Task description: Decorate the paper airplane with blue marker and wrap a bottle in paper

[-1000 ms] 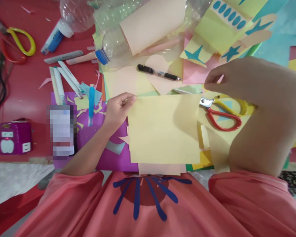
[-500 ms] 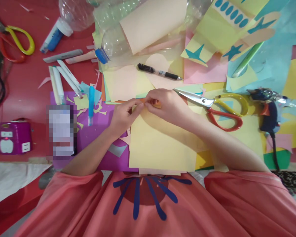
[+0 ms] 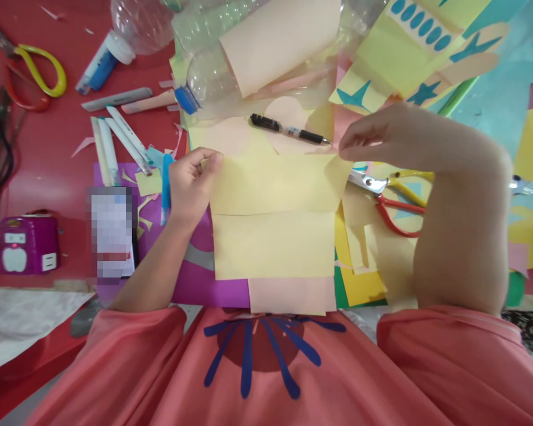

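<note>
A pale yellow sheet of paper (image 3: 273, 245) is held up in front of me, with a crease line running across its middle. My left hand (image 3: 193, 183) pinches its upper left corner between thumb and fingers. At the upper right corner, the fingertips of my right hand (image 3: 377, 139) grip the sheet, the wrist bent and raised. A pink sheet (image 3: 293, 294) shows below the yellow one. Close by my right forearm lie scissors with yellow and red handles (image 3: 395, 207), partly covered by the arm. A black pen (image 3: 291, 129) rests just beyond the sheet's top edge.
Left are a phone (image 3: 111, 231), a purple cube-shaped adapter (image 3: 29, 244), markers (image 3: 127, 139) and a second pair of scissors (image 3: 38, 71). Plastic bottles (image 3: 208, 83) and a peach paper sheet (image 3: 284, 41) lie at the back. Coloured cutouts (image 3: 424, 92) cover the right.
My hands have moved apart from the middle to the sheet's two upper corners. The yellow paper now shows opened out with a crease, its lower edge higher than before.
</note>
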`<state>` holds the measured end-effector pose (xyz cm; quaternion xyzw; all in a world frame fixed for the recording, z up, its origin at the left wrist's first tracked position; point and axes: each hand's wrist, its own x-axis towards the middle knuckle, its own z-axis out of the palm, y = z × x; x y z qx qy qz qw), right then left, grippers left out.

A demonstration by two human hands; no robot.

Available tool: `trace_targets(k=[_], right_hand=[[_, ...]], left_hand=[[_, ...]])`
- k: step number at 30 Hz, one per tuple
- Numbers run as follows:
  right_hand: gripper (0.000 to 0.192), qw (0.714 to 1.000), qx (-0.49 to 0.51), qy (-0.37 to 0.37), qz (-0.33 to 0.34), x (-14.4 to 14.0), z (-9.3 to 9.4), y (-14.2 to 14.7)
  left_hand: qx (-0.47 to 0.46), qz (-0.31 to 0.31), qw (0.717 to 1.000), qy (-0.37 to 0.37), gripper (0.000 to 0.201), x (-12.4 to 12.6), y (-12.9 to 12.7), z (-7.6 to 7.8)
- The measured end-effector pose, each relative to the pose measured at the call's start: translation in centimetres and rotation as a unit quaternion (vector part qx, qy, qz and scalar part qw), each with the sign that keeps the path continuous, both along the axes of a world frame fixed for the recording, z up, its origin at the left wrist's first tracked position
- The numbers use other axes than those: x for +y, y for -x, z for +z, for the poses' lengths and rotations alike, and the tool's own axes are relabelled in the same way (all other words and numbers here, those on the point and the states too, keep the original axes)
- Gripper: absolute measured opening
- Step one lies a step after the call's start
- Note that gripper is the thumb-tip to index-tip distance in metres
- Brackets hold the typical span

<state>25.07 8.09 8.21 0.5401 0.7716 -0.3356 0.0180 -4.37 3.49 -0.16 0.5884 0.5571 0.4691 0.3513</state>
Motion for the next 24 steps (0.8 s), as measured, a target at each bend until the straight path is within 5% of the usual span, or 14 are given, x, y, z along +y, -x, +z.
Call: trace_targets(k=[5,10,15,19,24], right_hand=[[0.025,0.990,-0.076,0.035,-0.112,0.2,1.4,-1.5],[0.018,0.970,0.126,0.055,-0.201,0.3,0.5,-1.7],[0.009,0.967,0.185,0.083,-0.156,0.4,-0.4,-1.7],[0.023,0.948,0.233,0.109,-0.190,0.6,-0.2,-3.0],[0.021,0.910,0.337,0.151,-0.189,0.4,-0.3,-3.4]], left_hand=[[-0.030,-0.004,0.999,0.018,0.040,0.0,0.1,-0.4],[-0.108,0.069,0.992,0.009,0.038,0.3,-0.1,-1.0],[-0.207,0.115,0.972,-0.016,0.039,0.2,-0.7,-1.1],[-0.172,0.058,0.982,-0.049,0.036,0.1,-0.4,-1.5],[0.042,-0.086,0.987,-0.129,0.073,-0.4,0.2,-2.2]])
